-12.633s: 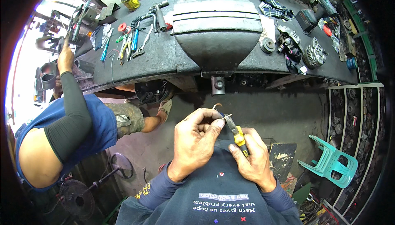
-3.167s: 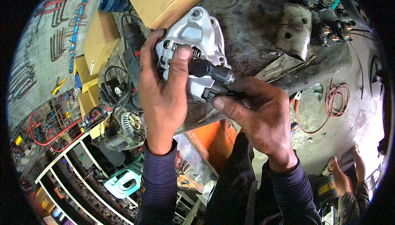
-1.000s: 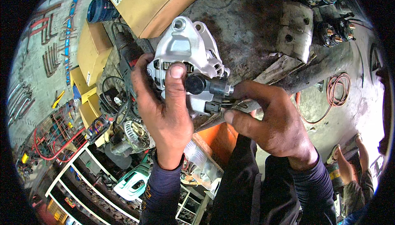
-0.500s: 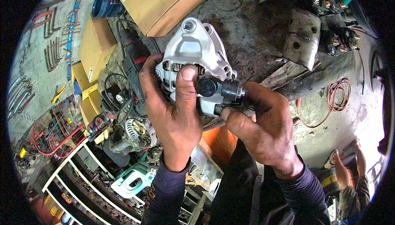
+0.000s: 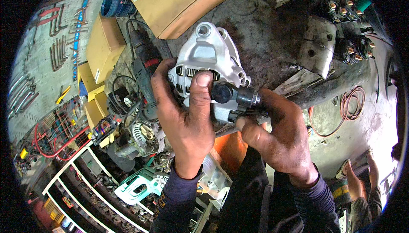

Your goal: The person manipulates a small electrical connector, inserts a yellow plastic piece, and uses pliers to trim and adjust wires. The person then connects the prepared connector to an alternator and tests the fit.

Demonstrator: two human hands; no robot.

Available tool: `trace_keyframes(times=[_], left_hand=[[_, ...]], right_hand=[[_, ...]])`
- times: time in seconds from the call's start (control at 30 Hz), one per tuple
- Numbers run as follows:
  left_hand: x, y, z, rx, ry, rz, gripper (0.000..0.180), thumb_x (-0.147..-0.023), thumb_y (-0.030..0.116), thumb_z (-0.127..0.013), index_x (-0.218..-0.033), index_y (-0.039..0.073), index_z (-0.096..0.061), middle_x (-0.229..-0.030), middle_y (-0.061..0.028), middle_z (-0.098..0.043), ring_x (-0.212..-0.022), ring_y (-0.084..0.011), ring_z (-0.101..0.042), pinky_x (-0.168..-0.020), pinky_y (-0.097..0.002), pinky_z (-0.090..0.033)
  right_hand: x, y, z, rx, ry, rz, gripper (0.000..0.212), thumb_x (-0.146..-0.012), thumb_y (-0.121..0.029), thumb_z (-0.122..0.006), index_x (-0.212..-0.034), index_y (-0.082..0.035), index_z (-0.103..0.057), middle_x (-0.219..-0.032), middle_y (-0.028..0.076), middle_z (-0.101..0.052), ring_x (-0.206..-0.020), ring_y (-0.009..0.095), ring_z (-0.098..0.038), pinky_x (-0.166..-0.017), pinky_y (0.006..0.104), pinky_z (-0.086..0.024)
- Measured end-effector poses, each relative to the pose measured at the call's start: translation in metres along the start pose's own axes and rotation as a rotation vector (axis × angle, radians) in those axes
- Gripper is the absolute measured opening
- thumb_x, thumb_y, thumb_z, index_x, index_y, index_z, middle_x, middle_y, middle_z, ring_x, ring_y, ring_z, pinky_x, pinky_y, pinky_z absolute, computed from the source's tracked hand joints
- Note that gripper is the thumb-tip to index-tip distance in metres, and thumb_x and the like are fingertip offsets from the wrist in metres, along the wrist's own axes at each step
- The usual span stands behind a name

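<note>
A silver alternator (image 5: 206,53) is held over the bench with its pointed mounting ear toward the far side. My left hand (image 5: 187,126) is closed around its near left side, thumb laid across the vented casing. At its lower right, a black fitting with a round cap (image 5: 223,92) and a metal-ended stub stands out from the body. My right hand (image 5: 279,141) is closed at that end, index finger curled behind the black stub and thumb beside a dark socket. The tips of its other fingers are hidden.
Beyond are a large cardboard box (image 5: 183,2) and a bent metal plate (image 5: 316,45). A corded power tool (image 5: 142,64) and another alternator (image 5: 142,137) lie to the left. White rack rails (image 5: 79,167) stand lower left; a coiled hose (image 5: 352,103) lies right. Another person's legs (image 5: 362,177) show lower right.
The whole scene has shifted slightly to the right in view. The alternator has turned very slightly between my hands; both hands keep nearly the same grip.
</note>
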State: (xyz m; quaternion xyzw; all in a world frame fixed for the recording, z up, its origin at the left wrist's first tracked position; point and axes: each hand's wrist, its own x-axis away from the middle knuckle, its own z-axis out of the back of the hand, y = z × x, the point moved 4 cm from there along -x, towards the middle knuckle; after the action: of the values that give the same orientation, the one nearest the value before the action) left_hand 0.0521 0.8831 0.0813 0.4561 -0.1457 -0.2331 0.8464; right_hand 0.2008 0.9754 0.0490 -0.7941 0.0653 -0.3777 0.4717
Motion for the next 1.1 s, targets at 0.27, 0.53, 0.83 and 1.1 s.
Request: trace_keyframes(times=[0.27, 0.53, 0.83, 1.1], left_hand=[[0.000, -0.001, 0.001, -0.050, 0.009, -0.027, 0.061, -0.103, 0.040, -0.074, -0.137, -0.004, -0.050, -0.117, -0.0154, -0.063, -0.106, -0.0217, -0.061, -0.097, -0.0364, -0.050], [0.000, 0.000, 0.001, -0.039, 0.015, -0.031, 0.061, -0.101, 0.040, -0.076, -0.136, -0.003, -0.051, -0.117, -0.0141, -0.062, -0.108, -0.0219, -0.059, -0.098, -0.0359, -0.049], [0.000, 0.002, 0.002, -0.048, 0.030, -0.034, 0.063, -0.100, 0.041, -0.078, -0.136, -0.004, -0.053, -0.118, -0.0147, -0.062, -0.108, -0.0220, -0.059, -0.099, -0.0364, -0.049], [0.001, 0.000, 0.002, -0.063, 0.064, -0.016, 0.060, -0.101, 0.037, -0.077, -0.136, -0.004, -0.052, -0.119, -0.0155, -0.062, -0.108, -0.0226, -0.060, -0.099, -0.0363, -0.049]], right_hand=[[0.004, -0.002, 0.004, 0.198, 0.021, 0.120, 0.037, -0.079, -0.017, -0.083, -0.108, 0.003, -0.071, -0.092, 0.013, -0.072, -0.088, 0.019, -0.066, -0.085, 0.0364, -0.053], [0.004, -0.011, 0.002, 0.321, -0.004, 0.112, 0.038, -0.075, -0.012, -0.082, -0.108, 0.004, -0.074, -0.095, 0.016, -0.075, -0.093, 0.022, -0.071, -0.088, 0.0353, -0.053], [0.002, 0.004, -0.001, 0.189, 0.049, 0.221, 0.037, -0.071, -0.012, -0.083, -0.102, 0.004, -0.071, -0.091, 0.020, -0.070, -0.083, 0.036, -0.070, -0.076, 0.0418, -0.056], [0.015, -0.013, 0.002, 0.708, 0.173, 0.605, 0.057, -0.060, -0.009, -0.088, -0.114, -0.002, -0.068, -0.113, 0.019, -0.068, -0.099, 0.040, -0.068, -0.085, 0.0479, -0.055]])
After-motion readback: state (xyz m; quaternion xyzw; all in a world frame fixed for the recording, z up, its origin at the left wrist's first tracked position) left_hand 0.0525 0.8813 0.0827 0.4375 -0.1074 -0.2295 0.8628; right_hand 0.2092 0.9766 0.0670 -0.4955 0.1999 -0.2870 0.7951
